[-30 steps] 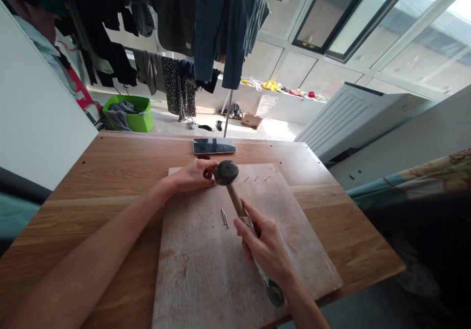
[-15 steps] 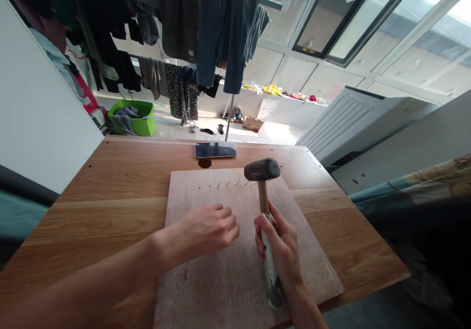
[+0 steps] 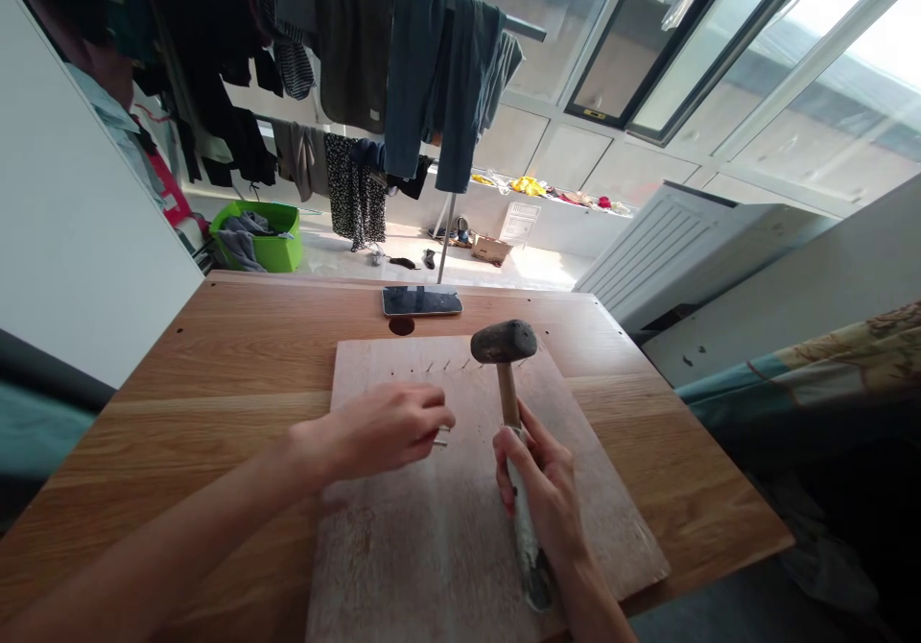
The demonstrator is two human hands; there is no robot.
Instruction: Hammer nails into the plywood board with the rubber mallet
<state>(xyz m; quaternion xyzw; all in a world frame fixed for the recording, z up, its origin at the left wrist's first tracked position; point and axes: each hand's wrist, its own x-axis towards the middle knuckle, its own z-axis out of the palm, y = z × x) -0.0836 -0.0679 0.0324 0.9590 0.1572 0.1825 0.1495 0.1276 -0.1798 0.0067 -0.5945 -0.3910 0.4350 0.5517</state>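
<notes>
My right hand [image 3: 541,475] is wrapped round the handle of a mallet [image 3: 505,342], whose dark head is raised over the board's far part. Closed fingers of my left hand [image 3: 403,424] hold nails [image 3: 441,442], with thin shiny ends poking out beyond the fingertips. Both hands are above a pale wooden board [image 3: 403,547]. Along its far edge stands a row of several slanted nails [image 3: 447,365], with small dark holes to the left of them. The mallet head hides part of the row.
The board lies on a wooden table [image 3: 237,413]. A phone [image 3: 422,301] rests near the far edge, just behind a round hole [image 3: 401,326] in the tabletop. Beyond are a green basket [image 3: 277,240] with cloth, hanging clothes [image 3: 352,38] and a white panelled unit [image 3: 669,250].
My left hand has moved slightly left and up, and nail ends now show at its fingertips. The mallet in my right hand has shifted a little left and down.
</notes>
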